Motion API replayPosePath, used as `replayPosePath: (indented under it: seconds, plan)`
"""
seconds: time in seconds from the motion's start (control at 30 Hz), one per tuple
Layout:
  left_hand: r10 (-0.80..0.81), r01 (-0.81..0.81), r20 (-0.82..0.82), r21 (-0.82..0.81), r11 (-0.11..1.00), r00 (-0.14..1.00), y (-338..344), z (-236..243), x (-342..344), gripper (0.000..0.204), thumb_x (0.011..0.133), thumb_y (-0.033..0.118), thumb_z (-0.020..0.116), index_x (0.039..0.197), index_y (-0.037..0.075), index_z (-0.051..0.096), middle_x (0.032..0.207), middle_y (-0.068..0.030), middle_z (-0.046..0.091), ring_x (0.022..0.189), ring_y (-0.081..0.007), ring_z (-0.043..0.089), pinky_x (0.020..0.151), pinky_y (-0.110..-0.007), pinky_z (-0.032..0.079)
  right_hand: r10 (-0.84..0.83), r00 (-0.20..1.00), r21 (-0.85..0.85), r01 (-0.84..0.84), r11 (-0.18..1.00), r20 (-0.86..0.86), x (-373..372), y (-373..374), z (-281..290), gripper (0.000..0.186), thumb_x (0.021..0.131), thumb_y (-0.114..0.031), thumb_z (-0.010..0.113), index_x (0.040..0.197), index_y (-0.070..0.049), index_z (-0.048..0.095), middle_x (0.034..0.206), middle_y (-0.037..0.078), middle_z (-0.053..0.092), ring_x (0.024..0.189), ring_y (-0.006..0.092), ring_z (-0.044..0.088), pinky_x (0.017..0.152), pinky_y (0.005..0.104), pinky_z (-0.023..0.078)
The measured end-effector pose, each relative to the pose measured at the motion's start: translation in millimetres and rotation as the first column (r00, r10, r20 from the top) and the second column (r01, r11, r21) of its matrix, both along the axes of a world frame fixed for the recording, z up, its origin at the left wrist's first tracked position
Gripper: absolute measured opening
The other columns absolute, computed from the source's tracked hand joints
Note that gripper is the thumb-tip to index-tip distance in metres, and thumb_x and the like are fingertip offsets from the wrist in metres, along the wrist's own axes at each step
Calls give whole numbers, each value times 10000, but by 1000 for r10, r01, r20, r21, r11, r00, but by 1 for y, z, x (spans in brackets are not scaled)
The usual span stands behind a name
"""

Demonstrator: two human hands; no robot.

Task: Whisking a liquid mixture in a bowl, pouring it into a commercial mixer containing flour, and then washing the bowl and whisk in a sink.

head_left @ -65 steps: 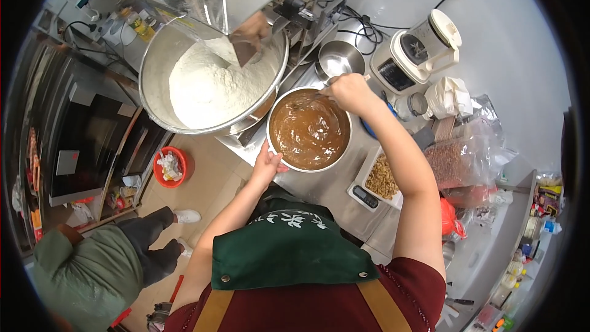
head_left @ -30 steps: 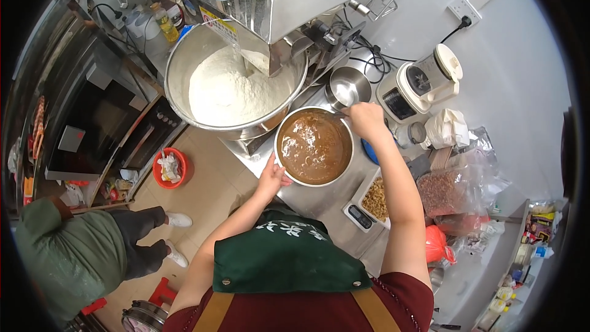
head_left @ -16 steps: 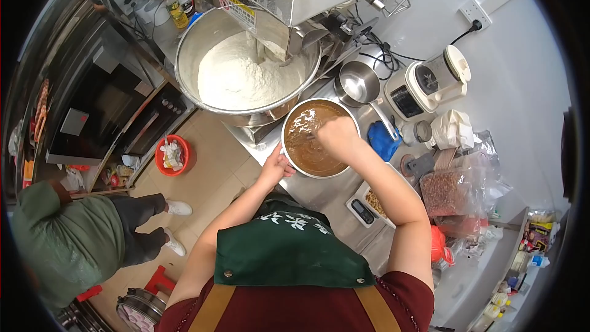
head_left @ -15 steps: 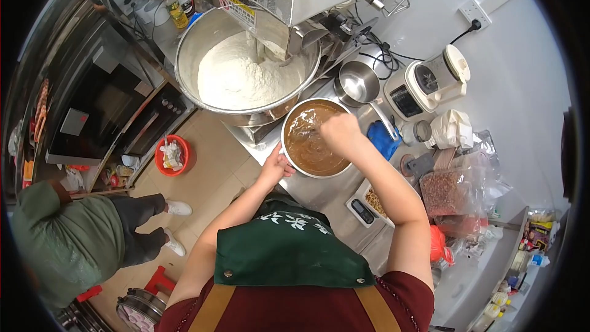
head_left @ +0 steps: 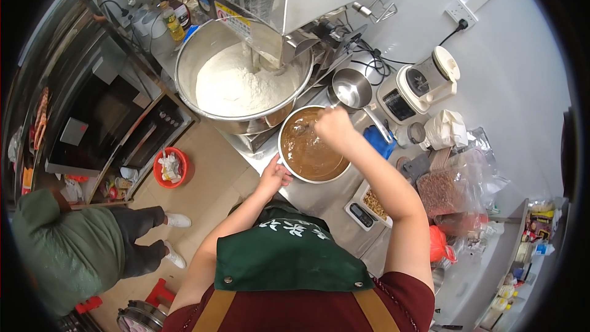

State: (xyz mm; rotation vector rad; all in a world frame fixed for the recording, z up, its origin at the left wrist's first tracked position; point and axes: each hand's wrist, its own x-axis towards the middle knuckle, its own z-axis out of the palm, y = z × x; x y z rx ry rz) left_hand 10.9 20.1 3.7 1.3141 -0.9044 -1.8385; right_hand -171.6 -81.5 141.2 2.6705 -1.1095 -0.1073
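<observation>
A round white-rimmed pot (head_left: 310, 181) of glossy brown liquid (head_left: 310, 158) stands on the metal worktop in front of me. My left hand (head_left: 274, 178) grips its near left side, thumb up by the rim and fingers curled beneath. Above the liquid, my right hand (head_left: 335, 128) is closed in a fist around something I cannot make out; whatever it holds is mostly hidden by the hand and the liquid. Just beyond the pot, a large steel mixer bowl (head_left: 233, 124) contains a heap of white flour (head_left: 236, 83) under the mixer head (head_left: 286, 0).
A steel saucepan (head_left: 350, 89), a blue cloth-like item (head_left: 378, 141) and a white blender (head_left: 405, 95) are to the right. Nearer are a scale (head_left: 361, 215) and a tray of chopped nuts (head_left: 373, 204). At left, a red bin (head_left: 187, 175) and another person (head_left: 74, 246) are on the floor side.
My right fist has shifted slightly left and toward the far side over the liquid, whose surface ripples differently. My left hand keeps its hold on the pot. The whole view has shifted slightly.
</observation>
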Motion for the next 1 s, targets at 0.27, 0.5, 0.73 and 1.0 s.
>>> replayPosePath:
  seconds: [0.27, 0.5, 0.73, 1.0]
  plan:
    - [47, -47, 23, -1, 999, 999, 4, -9, 21, 537, 845, 22, 379, 1334, 76, 165, 866, -107, 556, 671, -161, 572, 566, -255, 477, -515, 817, 197, 567, 800, -260, -77, -41, 9, 125, 682, -190, 575, 771, -149, 653, 776, 81, 631, 763, 250, 609, 630, 352, 481]
    - [49, -52, 66, 39, 998, 997, 13, -16, 34, 466, 845, 22, 384, 1292, 45, 254, 894, -117, 543, 702, -170, 575, 581, -255, 479, -486, 800, 384, 597, 704, -352, -79, -6, 18, 157, 706, -169, 561, 827, -126, 650, 846, 106, 621, 812, 263, 599, 682, 362, 472]
    - [-5, 4, 69, 22, 1000, 998, 14, -13, 27, 455, 840, 22, 393, 1278, 28, 270, 890, -115, 545, 709, -172, 577, 587, -255, 482, -432, 889, 181, 455, 872, -154, -57, -34, 13, 108, 662, -136, 567, 710, -76, 643, 775, 107, 632, 745, 254, 618, 632, 362, 486]
    - [54, -57, 59, 48, 997, 997, 19, -12, 43, 431, 846, 40, 403, 1260, 8, 288, 894, -116, 545, 727, -177, 573, 602, -261, 481, -594, 736, 254, 673, 695, -326, -76, -29, 32, 172, 706, -185, 556, 821, -101, 651, 839, 133, 625, 818, 254, 607, 686, 365, 477]
